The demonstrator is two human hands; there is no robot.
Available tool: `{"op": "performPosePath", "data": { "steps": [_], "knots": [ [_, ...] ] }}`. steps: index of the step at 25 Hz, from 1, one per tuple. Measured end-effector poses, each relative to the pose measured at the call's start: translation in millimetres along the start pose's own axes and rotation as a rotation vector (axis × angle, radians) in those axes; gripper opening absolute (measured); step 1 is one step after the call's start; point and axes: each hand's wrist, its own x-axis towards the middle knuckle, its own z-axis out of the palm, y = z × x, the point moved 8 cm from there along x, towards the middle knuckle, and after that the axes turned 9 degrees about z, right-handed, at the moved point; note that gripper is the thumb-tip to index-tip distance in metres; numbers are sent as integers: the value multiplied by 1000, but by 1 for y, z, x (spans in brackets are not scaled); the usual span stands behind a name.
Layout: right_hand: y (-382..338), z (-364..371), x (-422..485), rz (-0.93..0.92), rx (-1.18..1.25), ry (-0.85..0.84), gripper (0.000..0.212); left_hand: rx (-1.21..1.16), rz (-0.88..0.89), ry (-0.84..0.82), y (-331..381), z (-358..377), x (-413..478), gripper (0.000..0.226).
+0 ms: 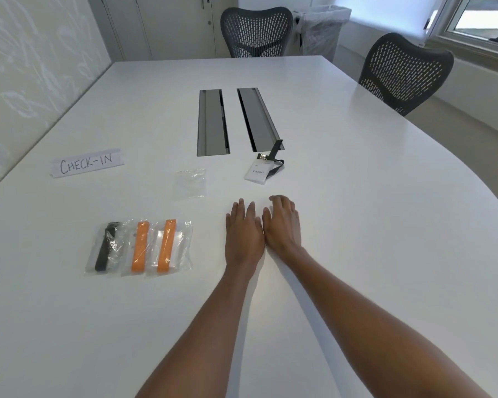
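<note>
**A:** Where's the badge (256,171)?

**B:** Just above the frame's centre, flat on the counter (371,225), a little beyond both hands. The left hand (243,234) lies flat and the right hand (282,225) is loosely curled. Neither holds anything.

**A:** How will it handle?

**B:** Light, thin, probably slick. I'd pinch a card edge or its black strap (276,165). There's open counter to the right, and a cable slot (259,119) just behind.
</note>
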Motion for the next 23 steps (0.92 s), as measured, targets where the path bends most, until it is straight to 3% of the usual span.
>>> {"op": "performPosePath", "data": {
  "steps": [3,11,15,18,23],
  "knots": [
    [9,7,38,65,47,-9,40,166,17,-19,0,13,0,48],
    [5,25,127,300,261,29,44,276,21,-10,-1,21,0,48],
    [-3,34,149,418,82,-11,58,290,20,15,-1,21,2,44],
    [-2,36,156,471,57,-44,54,289,18,24,-1,22,2,43],
    [8,33,148,499,233,-83,45,281,11,12,-1,22,3,44]
  ]
}}
